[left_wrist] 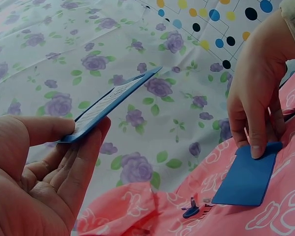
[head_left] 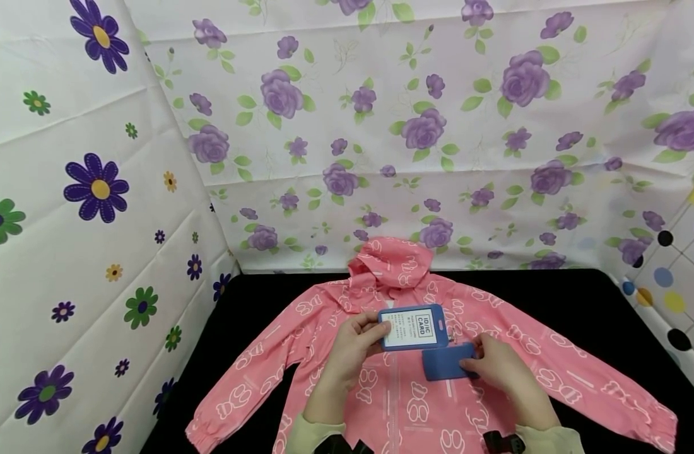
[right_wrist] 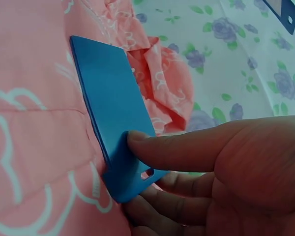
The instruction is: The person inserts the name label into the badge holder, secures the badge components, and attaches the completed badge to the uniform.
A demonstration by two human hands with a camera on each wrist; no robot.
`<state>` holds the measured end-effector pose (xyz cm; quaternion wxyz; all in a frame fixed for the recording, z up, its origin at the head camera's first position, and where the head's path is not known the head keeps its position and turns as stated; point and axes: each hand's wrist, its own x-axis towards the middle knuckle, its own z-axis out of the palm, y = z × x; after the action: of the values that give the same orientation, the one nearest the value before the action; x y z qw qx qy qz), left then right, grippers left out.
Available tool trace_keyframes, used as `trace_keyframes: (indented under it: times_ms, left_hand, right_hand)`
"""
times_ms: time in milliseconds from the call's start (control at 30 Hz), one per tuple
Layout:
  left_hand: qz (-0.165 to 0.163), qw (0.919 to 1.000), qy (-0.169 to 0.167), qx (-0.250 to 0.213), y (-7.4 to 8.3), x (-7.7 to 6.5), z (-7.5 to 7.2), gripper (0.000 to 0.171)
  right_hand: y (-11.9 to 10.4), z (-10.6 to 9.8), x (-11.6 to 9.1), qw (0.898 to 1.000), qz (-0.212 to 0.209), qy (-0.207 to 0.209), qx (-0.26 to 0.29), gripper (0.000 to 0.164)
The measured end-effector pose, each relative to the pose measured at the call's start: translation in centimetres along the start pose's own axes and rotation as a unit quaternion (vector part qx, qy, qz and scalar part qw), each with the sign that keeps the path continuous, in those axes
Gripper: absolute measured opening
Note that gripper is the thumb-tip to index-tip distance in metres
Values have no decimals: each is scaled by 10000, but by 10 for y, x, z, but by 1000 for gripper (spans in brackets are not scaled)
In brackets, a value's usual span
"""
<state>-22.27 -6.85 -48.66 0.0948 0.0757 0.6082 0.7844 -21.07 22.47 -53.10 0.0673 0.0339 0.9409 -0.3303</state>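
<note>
My left hand (head_left: 349,353) pinches a blue ID card holder (head_left: 412,328) by its left end, thumb on the front. Its white insert reads "ID/IC CARD", and it is raised above the jacket, as the left wrist view shows. To the right, my right hand (head_left: 500,362) pinches a plain blue card-holder cover (head_left: 445,362) at the end with a slot, thumb on top. This cover (right_wrist: 113,93) lies low over the jacket, slightly tilted. Below both pieces a pink hooded jacket (head_left: 375,403) with white outline drawings is spread out, sleeves wide.
A small blue clip with a metal part (left_wrist: 191,212) lies on the jacket near the cover. The jacket lies on a black tabletop (head_left: 239,315). Flower-printed cloth (head_left: 335,126) hangs behind, with a daisy-printed sheet (head_left: 97,252) at left and dotted cloth (head_left: 676,290) at right.
</note>
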Motion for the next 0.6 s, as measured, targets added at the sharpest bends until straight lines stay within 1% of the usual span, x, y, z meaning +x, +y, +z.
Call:
trace_keyframes:
  times_ms: [100, 333, 500, 600]
  left_hand:
    - [-7, 10000, -24, 15, 0, 1, 1, 27]
    - [-5, 10000, -62, 3, 0, 1, 1, 27]
    - [-20, 10000, -42, -2, 0, 1, 1, 26]
    - [-25, 10000, -38, 1, 0, 0, 1, 26]
  right_hand:
    - [2, -1, 0, 10000, -33, 0, 51, 54]
    - [4, -3, 2, 9998, -50, 56, 179, 51]
    - [3, -5, 2, 9993, -108, 139, 342, 50]
    - [1, -7, 1, 9983, -179, 170, 528, 51]
